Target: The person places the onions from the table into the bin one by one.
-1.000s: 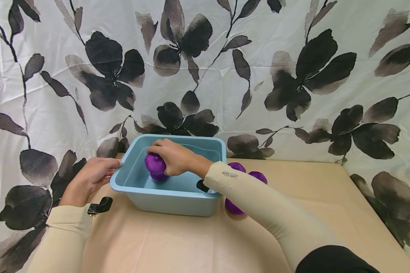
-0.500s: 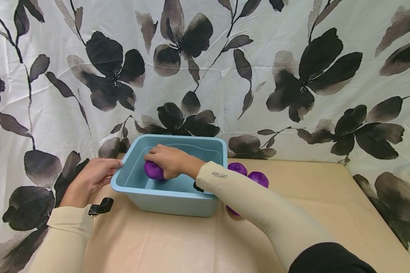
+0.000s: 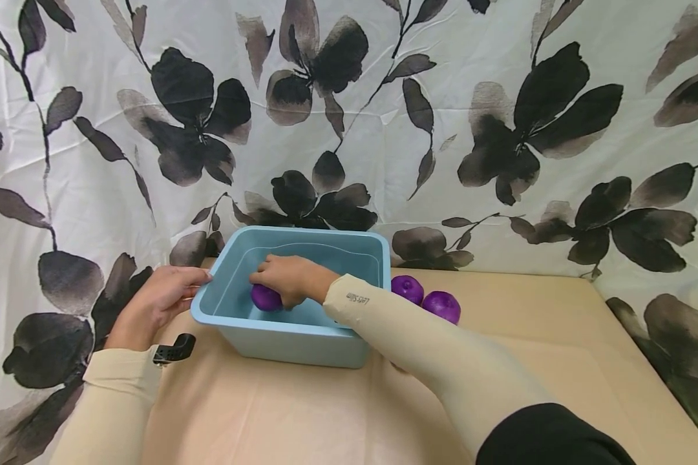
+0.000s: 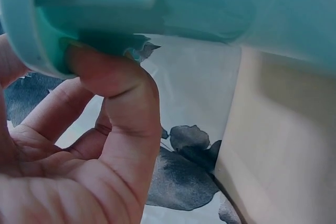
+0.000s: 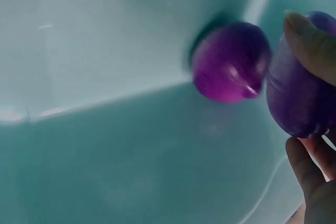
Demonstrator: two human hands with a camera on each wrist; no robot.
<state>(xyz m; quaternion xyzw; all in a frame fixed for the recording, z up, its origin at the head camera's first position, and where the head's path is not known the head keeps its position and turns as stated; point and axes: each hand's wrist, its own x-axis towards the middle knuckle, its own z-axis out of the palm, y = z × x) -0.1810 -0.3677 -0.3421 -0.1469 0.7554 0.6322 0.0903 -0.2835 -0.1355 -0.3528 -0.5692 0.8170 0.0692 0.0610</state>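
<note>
A light blue plastic bin (image 3: 302,349) stands on the table. At its left end my left hand (image 3: 154,303) pinches the rim; the left wrist view shows the thumb (image 4: 113,74) curled against the rim's underside. My right hand (image 3: 291,279) reaches down inside the bin. In the right wrist view, its thumb and fingers hold a shiny purple, round, fruit-like ball (image 5: 299,93). Beside that one, a second purple ball (image 5: 231,62) lies in the bin by the wall. The head view shows only one purple ball (image 3: 265,298) under the hand; which of the two, I cannot tell.
Right of the bin, two more purple balls (image 3: 407,289) (image 3: 442,306) sit on the tan-covered table (image 3: 558,349), partly behind my right sleeve (image 3: 424,342). A white curtain with dark flowers (image 3: 349,129) hangs behind the table.
My right hand has lowered deeper into the bin with the purple ball. The right forearm now hides the ball nearest the table's front. My left hand keeps its hold on the rim.
</note>
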